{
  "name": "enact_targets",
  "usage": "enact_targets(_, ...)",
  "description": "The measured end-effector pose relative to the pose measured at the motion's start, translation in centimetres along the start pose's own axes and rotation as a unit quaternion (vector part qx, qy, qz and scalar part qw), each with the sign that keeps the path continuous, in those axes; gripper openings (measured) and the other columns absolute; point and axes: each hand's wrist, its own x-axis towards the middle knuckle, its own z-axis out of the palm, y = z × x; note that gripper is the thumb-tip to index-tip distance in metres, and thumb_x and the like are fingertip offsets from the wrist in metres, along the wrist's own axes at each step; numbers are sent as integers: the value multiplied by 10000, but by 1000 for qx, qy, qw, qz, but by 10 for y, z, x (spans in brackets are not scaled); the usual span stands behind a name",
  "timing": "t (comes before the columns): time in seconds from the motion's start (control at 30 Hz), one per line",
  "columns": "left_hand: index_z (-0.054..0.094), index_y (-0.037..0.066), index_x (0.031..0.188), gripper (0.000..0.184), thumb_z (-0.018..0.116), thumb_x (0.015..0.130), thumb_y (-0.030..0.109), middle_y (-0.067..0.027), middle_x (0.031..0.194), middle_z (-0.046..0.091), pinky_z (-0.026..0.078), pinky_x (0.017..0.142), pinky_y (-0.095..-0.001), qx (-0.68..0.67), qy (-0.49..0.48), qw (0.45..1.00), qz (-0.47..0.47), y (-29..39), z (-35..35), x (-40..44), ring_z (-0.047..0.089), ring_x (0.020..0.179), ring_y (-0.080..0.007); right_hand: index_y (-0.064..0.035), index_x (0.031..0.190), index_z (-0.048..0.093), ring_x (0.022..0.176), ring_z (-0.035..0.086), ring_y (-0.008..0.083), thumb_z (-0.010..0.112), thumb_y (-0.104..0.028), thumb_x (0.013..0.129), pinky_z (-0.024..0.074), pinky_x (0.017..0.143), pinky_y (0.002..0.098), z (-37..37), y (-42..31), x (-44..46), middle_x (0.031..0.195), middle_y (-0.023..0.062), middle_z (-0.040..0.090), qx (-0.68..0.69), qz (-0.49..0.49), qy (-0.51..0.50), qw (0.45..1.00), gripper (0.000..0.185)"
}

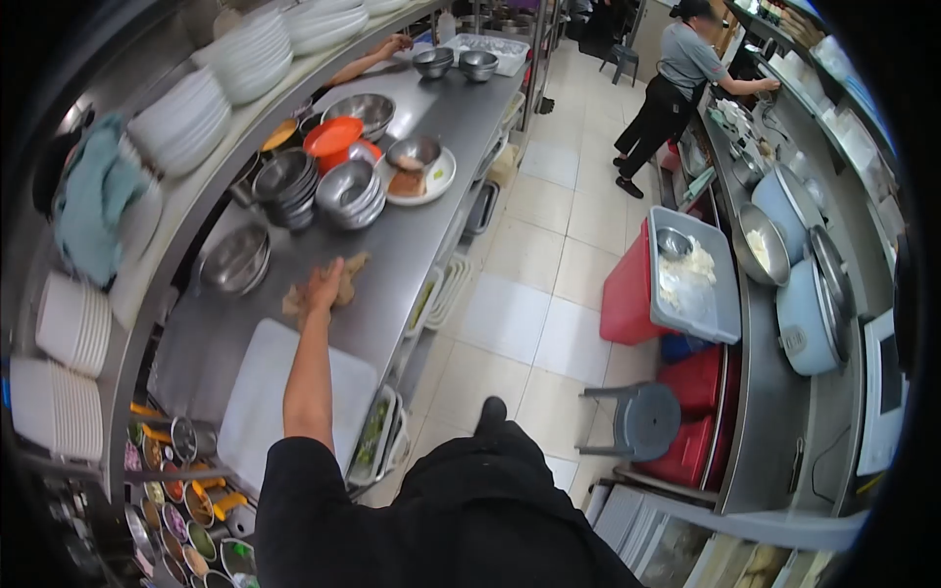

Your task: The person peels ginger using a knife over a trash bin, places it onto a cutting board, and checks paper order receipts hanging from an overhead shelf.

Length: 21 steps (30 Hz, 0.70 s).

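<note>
My left hand (321, 284) reaches out over the steel counter (377, 289) and presses down on a bunched tan cloth (350, 278). Parts of the cloth stick out on both sides of the hand, and its fingers are partly hidden. Just nearer to me lies a white cutting board (257, 392), under my forearm. Left of the hand sits a small stack of metal bowls (235, 259). Beyond it are more stacked metal bowls (350, 193), and a white plate (438, 176) carrying a bowl and some brown food. My right hand is out of view.
Stacked white plates (186, 122) and a teal cloth (90, 211) occupy the left shelf. Sauce containers (201, 539) stand low at left. Across the tiled aisle are a grey stool (645, 421), a red bin (627, 289) and a co-worker (686, 69). Another person's arm (368, 64) reaches over the counter's far side.
</note>
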Motion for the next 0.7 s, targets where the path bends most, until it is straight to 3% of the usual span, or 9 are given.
enact_targets(0.1, 494, 100, 1344, 778, 560, 788, 639, -200, 1387, 441, 284, 1061, -560, 180, 60, 981, -50, 34, 15, -29, 324, 1292, -495, -42, 904, 697, 857, 660, 336, 538, -333, 836, 504, 773, 462, -89, -46, 57, 897, 206, 678, -69, -61, 30, 995, 339)
enact_targets(0.2, 590, 60, 1216, 654, 631, 762, 529, -204, 1295, 500, 377, 982, -555, 192, 162, 968, 14, 3, 60, -13, 449, 1157, -497, -48, 887, 700, 853, 662, 331, 550, -296, 827, 509, 760, 462, -204, -117, 140, 902, 203, 679, -333, -223, 128, 907, 296)
enact_targets(0.23, 613, 40, 1170, 620, 663, 743, 488, -208, 1291, 496, 408, 954, -548, 156, 140, 978, 3, 25, 57, -30, 469, 1139, -486, -50, 881, 701, 851, 662, 329, 553, -283, 823, 511, 756, 461, -246, -158, 174, 903, 202, 680, -278, -210, 169, 922, 282)
enact_targets(0.27, 636, 21, 1099, 568, 667, 735, 455, -210, 1174, 564, 446, 896, -515, 177, 163, 969, 61, 19, 72, -30, 531, 1052, -444, -25, 833, 698, 807, 664, 340, 567, -269, 808, 511, 713, 444, -274, -198, 258, 872, 203, 682, 124, -109, 213, 963, 278)
enact_targets(0.3, 660, 2, 1029, 519, 670, 726, 423, -212, 1058, 631, 484, 839, -482, 200, 185, 955, 118, 13, 87, -28, 593, 965, -401, -53, 703, 604, 550, 592, 233, 565, -212, 807, 463, 451, 411, -322, -273, 276, 621, 99, 598, 166, -128, 287, 935, 194)
enact_targets(0.37, 683, -7, 948, 473, 720, 674, 377, -191, 965, 646, 483, 844, -478, 109, 107, 979, 134, 47, 98, -49, 614, 908, -382, -54, 873, 629, 577, 559, 149, 565, -219, 850, 460, 470, 302, -411, -426, 173, 709, 45, 591, 402, -270, 156, 861, 178)
enact_targets(0.43, 691, -15, 849, 426, 741, 630, 348, -192, 807, 642, 499, 771, -435, 14, 42, 980, 196, 107, 103, -64, 635, 785, -356, -47, 1000, 630, 736, 607, 136, 586, -230, 873, 483, 572, 284, -463, -551, 114, 848, 44, 633, 404, -299, 158, 850, 227)
enact_targets(0.57, 657, -44, 829, 342, 730, 636, 229, -179, 789, 619, 501, 675, -386, -229, -59, 939, 248, 233, 134, -46, 612, 725, -341, -68, 1008, 632, 789, 632, 146, 576, -235, 915, 512, 646, 293, -487, -718, 56, 955, 53, 660, 454, -435, 76, 774, 199)
enact_targets(0.7, 666, -16, 921, 368, 732, 652, 227, -146, 900, 610, 492, 764, -405, -226, 23, 923, 312, 350, 154, 33, 596, 852, -335, -68, 963, 651, 768, 604, 121, 601, -233, 917, 500, 612, 265, -487, -810, -7, 895, 29, 654, 456, -469, 40, 755, 179)
